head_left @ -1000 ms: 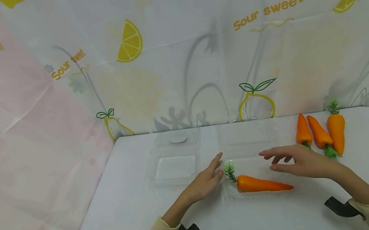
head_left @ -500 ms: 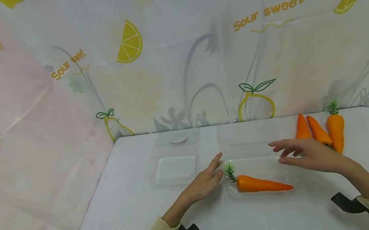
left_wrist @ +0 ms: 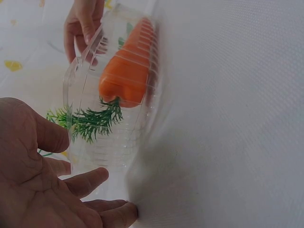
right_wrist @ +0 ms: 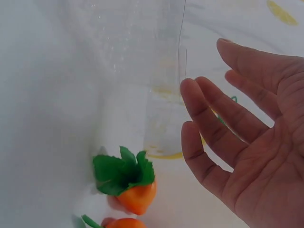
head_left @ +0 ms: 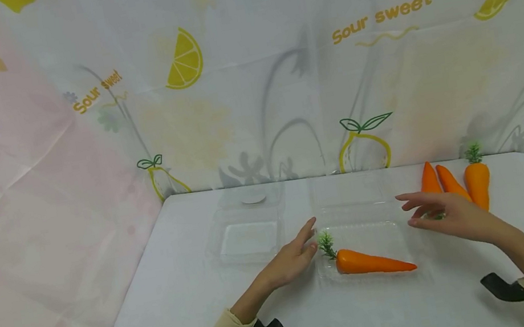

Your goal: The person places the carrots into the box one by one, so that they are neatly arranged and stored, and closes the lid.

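Observation:
An orange carrot (head_left: 369, 261) with a frilly green top (left_wrist: 92, 121) lies in a clear plastic clamshell box (head_left: 382, 231), whose lid is folded back. At the box's left end is my left hand (head_left: 289, 263), fingers spread, thumb close to the rim in the left wrist view. My right hand (head_left: 450, 216) hovers right of the box with loosely bent fingers and nothing in them. Behind it, partly covered, are two shorter carrots (head_left: 429, 177) and a long carrot (head_left: 478, 182). In the right wrist view, a leafy green carrot top (right_wrist: 124, 173) shows below the palm.
A second clear box (head_left: 248, 239), also with its lid back, stands to the left on the white table (head_left: 169, 294). A curtain (head_left: 251, 101) printed with lemons hangs right behind the table's back edge.
My right hand has moved right, away from above the box and in front of the carrots at the right. My left hand and the boxed carrot stay put.

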Tool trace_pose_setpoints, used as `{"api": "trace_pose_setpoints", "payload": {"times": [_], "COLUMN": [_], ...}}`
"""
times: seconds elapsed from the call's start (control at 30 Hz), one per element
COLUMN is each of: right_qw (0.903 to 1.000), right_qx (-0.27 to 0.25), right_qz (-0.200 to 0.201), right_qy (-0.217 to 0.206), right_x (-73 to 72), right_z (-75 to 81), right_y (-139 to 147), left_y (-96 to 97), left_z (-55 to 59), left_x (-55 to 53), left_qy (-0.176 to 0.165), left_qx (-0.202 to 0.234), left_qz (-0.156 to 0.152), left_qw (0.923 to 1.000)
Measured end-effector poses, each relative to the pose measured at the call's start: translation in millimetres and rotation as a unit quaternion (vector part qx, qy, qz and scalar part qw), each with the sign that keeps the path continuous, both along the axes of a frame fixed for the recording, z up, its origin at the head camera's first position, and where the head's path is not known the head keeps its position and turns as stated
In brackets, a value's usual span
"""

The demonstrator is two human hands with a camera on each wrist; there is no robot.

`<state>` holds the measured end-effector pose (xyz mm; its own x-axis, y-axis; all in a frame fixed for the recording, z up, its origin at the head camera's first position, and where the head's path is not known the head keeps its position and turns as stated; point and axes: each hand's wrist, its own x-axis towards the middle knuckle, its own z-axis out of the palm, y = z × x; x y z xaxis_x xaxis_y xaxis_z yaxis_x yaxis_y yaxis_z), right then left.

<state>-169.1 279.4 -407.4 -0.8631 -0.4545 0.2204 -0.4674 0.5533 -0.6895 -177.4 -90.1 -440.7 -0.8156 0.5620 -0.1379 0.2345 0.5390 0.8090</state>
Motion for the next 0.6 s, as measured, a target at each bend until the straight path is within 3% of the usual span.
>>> {"api": "trace_pose_setpoints", "payload": {"times": [0.6], "right_qw": [0.9973], "right_qx": [-0.005], "right_qz": [-0.073], "right_qy": [0.004], "right_x": [-0.6], "right_z": [-5.2], "right_y": [28.1], "left_y": [0.8], "left_z": [-1.6], "left_x": [-0.2], "left_qy": [0.001], "left_qx": [-0.003], "left_qz": [0.002], "left_qw": [1.0]}}
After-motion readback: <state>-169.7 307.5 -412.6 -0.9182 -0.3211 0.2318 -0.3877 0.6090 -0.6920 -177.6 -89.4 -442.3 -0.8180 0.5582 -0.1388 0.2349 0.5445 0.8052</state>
